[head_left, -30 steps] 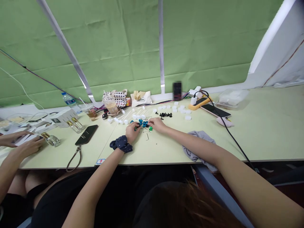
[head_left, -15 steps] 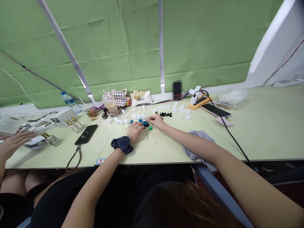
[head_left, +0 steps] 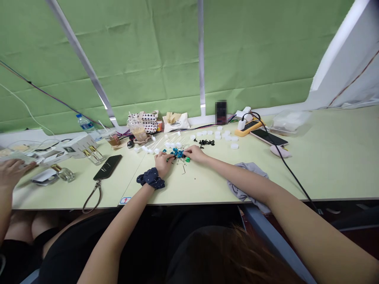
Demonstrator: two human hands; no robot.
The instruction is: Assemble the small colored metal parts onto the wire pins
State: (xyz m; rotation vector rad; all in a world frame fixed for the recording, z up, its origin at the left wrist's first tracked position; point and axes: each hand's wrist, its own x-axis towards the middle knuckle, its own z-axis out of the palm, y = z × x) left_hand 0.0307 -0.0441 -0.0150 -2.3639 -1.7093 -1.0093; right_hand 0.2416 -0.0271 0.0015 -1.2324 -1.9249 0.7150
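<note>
My left hand (head_left: pixel 162 163), with a dark blue dotted scrunchie (head_left: pixel 151 178) on its wrist, is at the left edge of a small pile of blue pieces (head_left: pixel 178 153). Its fingers are curled together at a dark bit too small to name. From the right, my right hand (head_left: pixel 196 154) reaches the same pile, thumb and fingertips pinched; what lies between them is hidden. A green piece (head_left: pixel 187 159) sits just below the right fingertips. Thin metal pins (head_left: pixel 183 169) stick out of the pile and lie in front of it.
Behind the hands lie black pieces (head_left: pixel 206 142), white caps (head_left: pixel 234 146) and clear tubes with white ends (head_left: pixel 151 150). A phone (head_left: pixel 108 167) and glass bottles (head_left: pixel 65 174) are leftward, beside another person's hand (head_left: pixel 13 171). On the right are a power strip (head_left: pixel 248 127), a phone (head_left: pixel 269 137) and a cable.
My left hand has drawn back slightly to the left, its fingers curling and uncovering more of the blue pile. My right hand has barely shifted. The other person's hand has moved left and down.
</note>
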